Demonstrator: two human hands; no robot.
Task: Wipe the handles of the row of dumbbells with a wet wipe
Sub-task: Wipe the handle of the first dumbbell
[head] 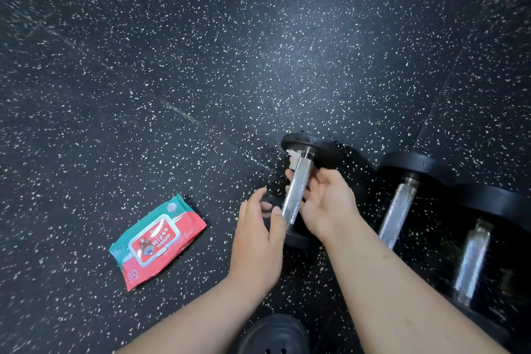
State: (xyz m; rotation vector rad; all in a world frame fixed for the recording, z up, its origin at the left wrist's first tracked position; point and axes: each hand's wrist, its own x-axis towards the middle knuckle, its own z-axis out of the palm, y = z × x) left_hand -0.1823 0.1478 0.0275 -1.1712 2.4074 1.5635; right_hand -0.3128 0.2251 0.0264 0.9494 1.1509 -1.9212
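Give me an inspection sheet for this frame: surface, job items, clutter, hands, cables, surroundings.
Surface: black rubber floor with white flecks; a pale scuff line runs across it.
Job's things: three dumbbells in a row at right; leftmost dumbbell being handled, middle dumbbell and right dumbbell lying untouched. White wet wipe bunched at the far end of the leftmost handle. Wipes pack flat on the floor to the left, flap closed.
Clutter: nothing seen.
Hands: left hand open beside the handle's near end; right hand curled around the handle from the right, fingers behind it.
Cables: nothing seen.
Surroundings: black shoe at bottom edge; otherwise only floor.
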